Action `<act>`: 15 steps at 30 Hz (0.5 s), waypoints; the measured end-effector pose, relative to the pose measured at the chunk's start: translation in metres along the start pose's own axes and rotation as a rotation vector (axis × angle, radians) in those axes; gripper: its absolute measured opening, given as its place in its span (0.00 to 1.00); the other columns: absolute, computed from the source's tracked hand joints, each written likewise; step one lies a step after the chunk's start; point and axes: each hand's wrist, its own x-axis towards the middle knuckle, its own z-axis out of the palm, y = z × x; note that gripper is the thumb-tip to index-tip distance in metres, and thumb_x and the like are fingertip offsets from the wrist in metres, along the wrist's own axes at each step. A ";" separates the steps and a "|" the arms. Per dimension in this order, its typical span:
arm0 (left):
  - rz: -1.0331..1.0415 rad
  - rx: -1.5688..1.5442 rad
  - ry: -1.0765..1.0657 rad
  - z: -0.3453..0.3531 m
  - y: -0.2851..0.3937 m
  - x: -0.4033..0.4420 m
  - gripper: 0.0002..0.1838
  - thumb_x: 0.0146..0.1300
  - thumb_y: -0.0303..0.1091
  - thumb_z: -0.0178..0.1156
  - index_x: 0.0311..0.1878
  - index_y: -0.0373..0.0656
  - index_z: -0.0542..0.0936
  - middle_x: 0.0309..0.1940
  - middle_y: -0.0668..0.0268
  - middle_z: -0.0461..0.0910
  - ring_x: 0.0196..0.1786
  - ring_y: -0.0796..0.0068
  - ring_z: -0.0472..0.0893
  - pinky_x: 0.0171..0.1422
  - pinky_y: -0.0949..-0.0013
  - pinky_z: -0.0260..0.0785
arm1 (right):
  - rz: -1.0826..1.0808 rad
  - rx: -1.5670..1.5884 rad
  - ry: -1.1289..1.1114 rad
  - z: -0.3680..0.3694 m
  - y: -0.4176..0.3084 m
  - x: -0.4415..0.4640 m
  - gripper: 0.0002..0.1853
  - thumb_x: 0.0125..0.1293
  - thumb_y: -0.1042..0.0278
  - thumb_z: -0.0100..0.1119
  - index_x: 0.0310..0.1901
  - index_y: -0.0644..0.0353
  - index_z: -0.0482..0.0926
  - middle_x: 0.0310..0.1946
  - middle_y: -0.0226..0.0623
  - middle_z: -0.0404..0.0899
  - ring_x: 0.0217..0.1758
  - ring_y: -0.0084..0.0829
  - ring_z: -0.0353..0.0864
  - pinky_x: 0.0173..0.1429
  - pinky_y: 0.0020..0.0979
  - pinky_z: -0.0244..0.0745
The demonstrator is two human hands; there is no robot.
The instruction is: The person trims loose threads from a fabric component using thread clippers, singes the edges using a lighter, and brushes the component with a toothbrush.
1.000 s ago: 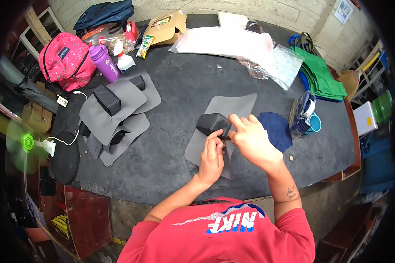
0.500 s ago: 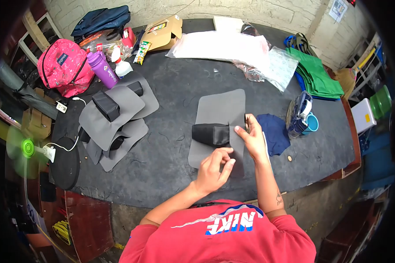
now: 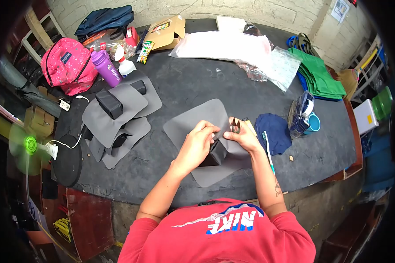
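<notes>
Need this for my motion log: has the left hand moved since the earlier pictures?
Yes. Judged against the stack of gray pieces, the left hand has moved up and leftward in the view, nearer it.

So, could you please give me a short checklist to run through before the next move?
1. Pointed tool in hand: ok, in the right hand.
2. Left hand gripping the grey sheet: cannot tell; its fingertips are at the sheet, but the pinch is unclear.
3. Black pouch fully in view: not ok, partly hidden by the hands and sheet.
4. Toothbrush clear of the right forearm: cannot tell; it lies close alongside.
5. Pile out of the way: ok, apart on the left.
</notes>
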 end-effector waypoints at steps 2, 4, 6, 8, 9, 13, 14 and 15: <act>-0.072 -0.040 0.006 0.007 -0.008 -0.001 0.13 0.64 0.15 0.50 0.48 0.31 0.80 0.43 0.63 0.76 0.35 0.77 0.79 0.44 0.74 0.75 | 0.032 0.036 0.004 0.001 0.005 0.001 0.15 0.54 0.69 0.73 0.35 0.54 0.71 0.28 0.15 0.64 0.32 0.12 0.62 0.38 0.19 0.61; -0.148 -0.083 0.007 0.013 -0.015 -0.003 0.13 0.64 0.16 0.50 0.48 0.31 0.80 0.44 0.63 0.76 0.35 0.78 0.79 0.43 0.75 0.75 | 0.051 -0.072 0.047 -0.003 0.010 0.000 0.16 0.53 0.72 0.73 0.35 0.54 0.71 0.27 0.16 0.63 0.32 0.12 0.60 0.37 0.19 0.61; -0.197 -0.128 0.002 0.019 -0.022 -0.005 0.13 0.64 0.16 0.51 0.47 0.31 0.82 0.44 0.64 0.75 0.34 0.80 0.79 0.41 0.76 0.75 | 0.079 -0.105 0.059 -0.003 0.013 -0.001 0.16 0.52 0.75 0.73 0.35 0.56 0.72 0.27 0.16 0.63 0.31 0.12 0.61 0.37 0.19 0.62; -0.175 -0.124 -0.008 0.025 -0.029 -0.008 0.13 0.64 0.16 0.52 0.46 0.31 0.83 0.45 0.64 0.75 0.34 0.81 0.78 0.40 0.76 0.75 | 0.040 -0.139 0.042 -0.003 0.019 -0.001 0.15 0.51 0.77 0.72 0.35 0.57 0.72 0.26 0.17 0.63 0.31 0.12 0.61 0.37 0.18 0.63; -0.194 -0.144 -0.001 0.027 -0.030 -0.008 0.13 0.63 0.16 0.52 0.47 0.32 0.83 0.45 0.64 0.74 0.33 0.81 0.78 0.39 0.77 0.75 | 0.053 -0.134 0.043 -0.004 0.018 -0.002 0.15 0.51 0.78 0.72 0.35 0.58 0.72 0.26 0.17 0.63 0.31 0.12 0.62 0.37 0.18 0.64; -0.278 -0.179 -0.086 0.023 -0.027 -0.013 0.15 0.64 0.16 0.50 0.48 0.34 0.83 0.47 0.63 0.73 0.31 0.82 0.78 0.36 0.78 0.75 | 0.108 -0.086 0.041 -0.003 0.023 -0.008 0.14 0.52 0.80 0.70 0.36 0.59 0.73 0.27 0.18 0.65 0.32 0.12 0.63 0.40 0.19 0.67; -0.314 -0.166 -0.143 0.022 -0.025 -0.014 0.15 0.64 0.16 0.50 0.48 0.34 0.83 0.48 0.62 0.73 0.31 0.82 0.78 0.35 0.78 0.75 | 0.111 -0.086 0.041 -0.005 0.030 -0.007 0.14 0.52 0.80 0.70 0.36 0.59 0.73 0.27 0.18 0.65 0.32 0.12 0.63 0.40 0.19 0.67; -0.345 -0.190 -0.164 0.024 -0.029 -0.015 0.14 0.63 0.16 0.52 0.47 0.34 0.84 0.49 0.61 0.72 0.31 0.82 0.79 0.31 0.78 0.75 | 0.090 -0.103 0.017 -0.004 0.033 -0.007 0.14 0.52 0.81 0.69 0.36 0.59 0.73 0.27 0.18 0.65 0.32 0.12 0.63 0.39 0.19 0.67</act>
